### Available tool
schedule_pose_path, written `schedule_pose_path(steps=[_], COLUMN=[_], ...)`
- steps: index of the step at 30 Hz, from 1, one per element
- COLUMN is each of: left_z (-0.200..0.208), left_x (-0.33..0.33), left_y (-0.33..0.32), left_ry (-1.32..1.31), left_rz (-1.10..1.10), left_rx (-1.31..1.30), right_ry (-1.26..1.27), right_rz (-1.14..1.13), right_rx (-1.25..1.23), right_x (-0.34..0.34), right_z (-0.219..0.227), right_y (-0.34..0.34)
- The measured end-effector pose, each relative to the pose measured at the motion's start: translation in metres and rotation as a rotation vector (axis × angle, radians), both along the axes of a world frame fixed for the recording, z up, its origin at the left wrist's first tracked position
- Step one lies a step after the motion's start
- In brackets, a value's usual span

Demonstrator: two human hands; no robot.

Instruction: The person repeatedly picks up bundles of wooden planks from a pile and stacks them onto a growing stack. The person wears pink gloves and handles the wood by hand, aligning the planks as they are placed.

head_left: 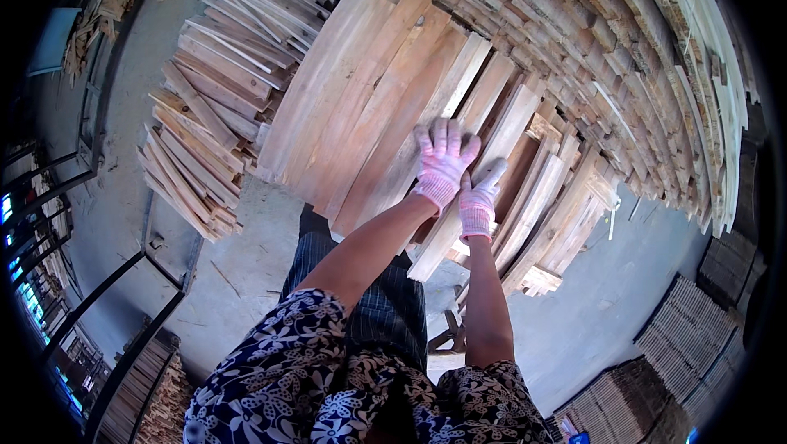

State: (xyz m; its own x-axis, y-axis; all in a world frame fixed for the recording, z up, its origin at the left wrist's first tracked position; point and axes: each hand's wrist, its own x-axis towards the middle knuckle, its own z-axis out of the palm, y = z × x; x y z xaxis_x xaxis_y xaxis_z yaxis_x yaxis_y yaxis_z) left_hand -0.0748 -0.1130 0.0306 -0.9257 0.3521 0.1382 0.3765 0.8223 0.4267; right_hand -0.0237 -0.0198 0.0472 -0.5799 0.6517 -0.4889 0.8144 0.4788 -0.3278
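Floral-patterned shirt (279,370) occupies the near edge of the view, above dark striped trousers (385,313). Both hands wear pale gloves with pink cuffs. Left hand (443,161): palm down on the boards, fingers slightly spread, not closed around anything. Right hand (480,198): just beside the left, resting on a pale board (434,254); whether the fingers pinch its edge cannot be told. The pale board lies lengthwise under the right hand, near end toward the person. To its left, wide boards (352,83) lie side by side; to its right, narrower boards (537,190) lie less evenly, with gaps. Beyond rises a large lumber stack (574,42). Loose wood strips (221,67) lie in piles at left on the grey floor (631,272).
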Motion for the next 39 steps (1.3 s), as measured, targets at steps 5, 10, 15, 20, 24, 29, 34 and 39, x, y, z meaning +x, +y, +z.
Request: schedule_pose_path(steps=[5,10,15,20,24,29,34,39], left_z=[-0.041,-0.028,-0.013,0.034,-0.024,-0.079,-0.040,0.041], left_x=[0.007,0.006,0.002,-0.099,-0.152,-0.163,-0.184,-0.147], left_y=[0.020,0.005,-0.002,-0.163,-0.293,-0.344,-0.328,-0.195], left_ry=[0.051,0.049,0.003,0.041,-0.458,-0.296,-0.698,-0.061], left_rz=[-0.065,0.002,-0.023,0.106,0.440,0.076,0.441,0.091], left_rx=[-0.521,-0.212,-0.088,-0.133,-0.089,-0.260,-0.030,0.115], right_ry=[0.133,-0.023,-0.083,0.379,0.017,0.080,0.209,0.028], right_rz=[0.003,-0.028,-0.027,0.105,0.013,0.022,0.024,-0.094], right_rx=[0.034,0.018,0.147,0.073,0.023,-0.063,-0.012,0.244], right_x=[-0.032,-0.038,-0.038,-0.025,-0.067,-0.060,0.002,0.076], right_z=[0.007,0.013,0.004,-0.025,0.012,0.007,0.052,0.072], right_y=[0.018,0.014,0.007,0.008,-0.047,-0.027,0.028,0.162])
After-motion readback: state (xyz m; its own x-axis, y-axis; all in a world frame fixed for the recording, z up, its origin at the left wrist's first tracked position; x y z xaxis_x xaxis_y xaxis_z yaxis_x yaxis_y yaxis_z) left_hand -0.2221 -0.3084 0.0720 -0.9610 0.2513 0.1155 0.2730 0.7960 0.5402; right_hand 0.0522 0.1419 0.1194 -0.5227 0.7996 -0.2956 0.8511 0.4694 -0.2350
